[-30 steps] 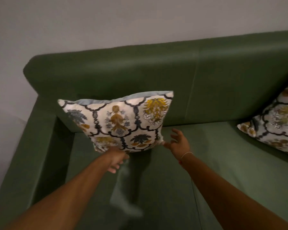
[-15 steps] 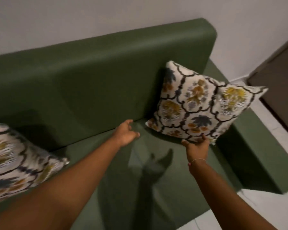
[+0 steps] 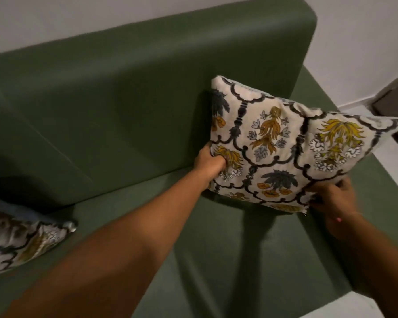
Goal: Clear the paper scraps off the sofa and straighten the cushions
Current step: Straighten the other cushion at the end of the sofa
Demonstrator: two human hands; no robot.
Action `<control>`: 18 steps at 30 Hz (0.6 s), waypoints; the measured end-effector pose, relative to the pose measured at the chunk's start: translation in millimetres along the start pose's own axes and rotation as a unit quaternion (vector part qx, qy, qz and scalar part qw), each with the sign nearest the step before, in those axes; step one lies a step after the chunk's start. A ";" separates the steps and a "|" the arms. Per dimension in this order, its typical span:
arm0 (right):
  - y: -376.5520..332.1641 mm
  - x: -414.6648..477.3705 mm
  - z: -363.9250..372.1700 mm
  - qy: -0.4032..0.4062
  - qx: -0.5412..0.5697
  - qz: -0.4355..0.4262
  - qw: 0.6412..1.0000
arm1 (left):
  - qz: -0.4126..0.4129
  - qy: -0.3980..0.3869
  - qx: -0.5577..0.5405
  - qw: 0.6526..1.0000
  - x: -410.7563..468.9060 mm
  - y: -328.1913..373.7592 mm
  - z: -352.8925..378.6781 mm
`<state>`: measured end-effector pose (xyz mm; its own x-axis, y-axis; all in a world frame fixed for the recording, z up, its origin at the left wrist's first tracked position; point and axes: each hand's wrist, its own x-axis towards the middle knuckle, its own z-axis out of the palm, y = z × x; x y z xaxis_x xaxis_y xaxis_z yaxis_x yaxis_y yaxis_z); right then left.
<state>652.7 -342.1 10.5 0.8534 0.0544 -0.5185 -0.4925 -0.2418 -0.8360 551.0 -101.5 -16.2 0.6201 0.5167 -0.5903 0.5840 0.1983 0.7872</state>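
Here, a patterned cushion fills the right centre of the frame, standing nearly upright at the right end of the green sofa. Its cream cover carries dark scalloped lines with yellow, orange and grey-blue flowers. Its back leans toward the sofa's backrest, its lower edge sits on or just above the seat, and its upper right corner reaches out past the armrest toward the right edge of the frame.

The left hand is closed on the cushion's left edge, the fingers pressed into the fabric and partly buried in it. The right hand grips the lower right corner, fingers curled over the cloth; this hand is somewhat blurred. A thin band with a small pink spot circles the right wrist. Both bare forearms stretch in from the bottom of the frame, the left one crossing the seat diagonally.

A second cushion of the same print lies at the lower left edge, slumped low on the seat against the backrest and cut off by the frame. The seat between the two cushions is plain green fabric with shadows of the arms across it.

Behind the sofa, a pale wall runs along the top. At the far right, light floor and a dark brown panel show beyond the armrest.
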 end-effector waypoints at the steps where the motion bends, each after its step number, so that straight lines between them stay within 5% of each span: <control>1: -1.2 -3.9 4.0 -0.011 0.010 -0.009 1.000 | 0.000 0.010 -0.019 1.000 -6.8 -2.6 -4.7; 8: -1.9 -23.3 71.5 -0.111 0.012 -0.053 0.992 | 0.017 0.200 -0.142 0.969 -58.0 -43.0 -70.0; 18: 15.5 -14.1 132.5 -0.152 -0.042 -0.069 0.985 | -0.018 0.274 -0.183 0.944 -67.3 -89.7 -88.6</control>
<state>610.4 -218.3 -18.9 0.8137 0.3774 -0.4420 -0.3490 -0.2909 -0.8908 410.4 -80.3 -31.2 0.1816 0.8374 -0.5155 0.3179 0.4461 0.8367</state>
